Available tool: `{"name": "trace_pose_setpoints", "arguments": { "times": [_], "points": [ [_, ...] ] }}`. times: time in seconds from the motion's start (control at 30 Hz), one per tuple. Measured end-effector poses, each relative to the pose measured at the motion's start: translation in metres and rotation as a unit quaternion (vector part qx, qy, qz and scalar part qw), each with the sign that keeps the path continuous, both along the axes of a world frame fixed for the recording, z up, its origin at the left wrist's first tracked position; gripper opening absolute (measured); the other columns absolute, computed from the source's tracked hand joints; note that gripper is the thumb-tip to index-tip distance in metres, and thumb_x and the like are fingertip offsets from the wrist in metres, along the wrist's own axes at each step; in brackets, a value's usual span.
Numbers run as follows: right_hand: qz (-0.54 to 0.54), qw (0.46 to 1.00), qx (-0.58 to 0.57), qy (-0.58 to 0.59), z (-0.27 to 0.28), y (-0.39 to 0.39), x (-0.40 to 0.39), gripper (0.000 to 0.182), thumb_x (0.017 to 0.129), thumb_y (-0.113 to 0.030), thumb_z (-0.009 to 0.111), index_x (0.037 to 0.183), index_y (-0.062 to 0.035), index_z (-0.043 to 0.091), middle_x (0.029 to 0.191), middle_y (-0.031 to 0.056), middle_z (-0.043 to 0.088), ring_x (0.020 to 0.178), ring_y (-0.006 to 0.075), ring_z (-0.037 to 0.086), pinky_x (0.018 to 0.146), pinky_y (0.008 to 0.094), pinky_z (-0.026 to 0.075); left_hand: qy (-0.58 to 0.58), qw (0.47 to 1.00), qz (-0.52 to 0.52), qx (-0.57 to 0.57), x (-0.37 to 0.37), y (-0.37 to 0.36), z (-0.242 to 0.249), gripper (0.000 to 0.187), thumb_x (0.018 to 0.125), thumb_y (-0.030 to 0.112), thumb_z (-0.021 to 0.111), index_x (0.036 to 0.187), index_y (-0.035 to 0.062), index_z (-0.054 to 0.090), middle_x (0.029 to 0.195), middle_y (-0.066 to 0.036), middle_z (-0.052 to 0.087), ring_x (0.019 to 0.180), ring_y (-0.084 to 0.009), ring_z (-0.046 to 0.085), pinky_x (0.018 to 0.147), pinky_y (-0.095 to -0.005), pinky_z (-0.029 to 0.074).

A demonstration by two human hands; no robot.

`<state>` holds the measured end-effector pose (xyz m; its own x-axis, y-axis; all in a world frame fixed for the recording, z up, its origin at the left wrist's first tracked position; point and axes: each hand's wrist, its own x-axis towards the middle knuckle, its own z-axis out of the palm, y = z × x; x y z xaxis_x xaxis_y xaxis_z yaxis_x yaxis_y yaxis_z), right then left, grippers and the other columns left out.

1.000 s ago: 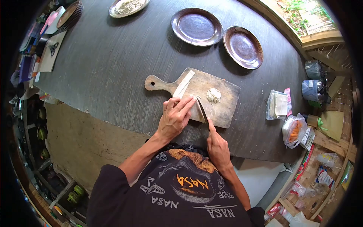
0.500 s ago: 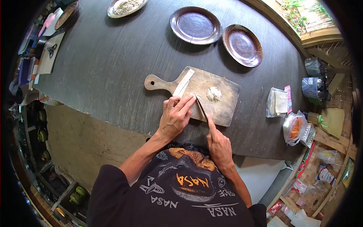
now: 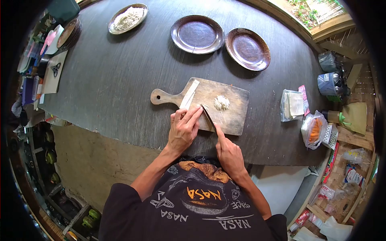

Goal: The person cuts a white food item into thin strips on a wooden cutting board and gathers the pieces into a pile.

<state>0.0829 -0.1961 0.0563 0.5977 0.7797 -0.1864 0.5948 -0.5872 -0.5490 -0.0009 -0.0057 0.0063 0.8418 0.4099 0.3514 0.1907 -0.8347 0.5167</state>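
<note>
A wooden cutting board point(image 3: 235, 108) with a handle lies on the dark table. Pale flat strips point(image 3: 190, 93) rest on its left part, their lower ends under the fingers of my left hand point(image 3: 183, 130), which press them down. My right hand point(image 3: 230, 154) is closed round a knife point(image 3: 208, 117), index finger along its back. The blade stands beside my left fingertips, where a few thin shreds lie. A small heap of pale shreds point(image 3: 221, 103) sits to the right of the blade.
Two brown oval plates point(image 3: 197, 34) point(image 3: 248, 49) stand beyond the board. Farther left is a plate of pale shreds point(image 3: 128, 19). On the right lie a packet of pale sheets point(image 3: 295, 105), a bag of carrots point(image 3: 315, 130) and a grater point(image 3: 331, 135). Scissors point(image 3: 55, 69) lie far left.
The view has shifted slightly, so more of the far-left plate shows. Both hands hold nearly the same places at the strips and knife.
</note>
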Motion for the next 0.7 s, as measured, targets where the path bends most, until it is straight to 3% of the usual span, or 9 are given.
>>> {"name": "trace_pose_setpoints", "arguments": {
  "times": [0.2, 0.43, 0.7],
  "points": [
    [0.005, 0.999, -0.030, 0.011, 0.008, -0.012, -0.003, 0.070, 0.099, -0.008, 0.057, 0.165, -0.0172, 0.034, 0.078, 0.0182, 0.065, 0.065, 0.0385, 0.068, 0.065, 0.0516, 0.057, 0.002, 1.000, 0.005, -0.006, -0.001, 0.001, 0.001, 0.045, 0.090, 0.006, 0.071, 0.135, 0.0112, 0.070, 0.136, 0.001, 0.070, 0.112, -0.0218, 0.057, 0.098, -0.0365, 0.041],
    [0.001, 1.000, 0.017, 0.011, -0.001, -0.008, -0.002, 0.070, 0.100, -0.008, 0.057, 0.165, -0.0168, 0.034, 0.078, 0.0170, 0.065, 0.065, 0.0379, 0.068, 0.064, 0.0516, 0.056, -0.016, 1.000, -0.011, -0.008, -0.002, 0.002, -0.001, 0.044, 0.090, 0.009, 0.070, 0.134, 0.0075, 0.070, 0.132, 0.000, 0.070, 0.111, -0.0210, 0.057, 0.097, -0.0365, 0.042],
    [0.008, 0.998, -0.058, -0.001, 0.010, -0.005, -0.002, 0.070, 0.099, -0.009, 0.057, 0.165, -0.0172, 0.035, 0.079, 0.0175, 0.066, 0.066, 0.0384, 0.069, 0.064, 0.0526, 0.056, -0.006, 1.000, 0.001, -0.003, -0.003, 0.002, 0.003, 0.043, 0.089, 0.009, 0.070, 0.132, 0.0075, 0.071, 0.133, 0.000, 0.070, 0.111, -0.0208, 0.058, 0.097, -0.0362, 0.042]
  ]
}}
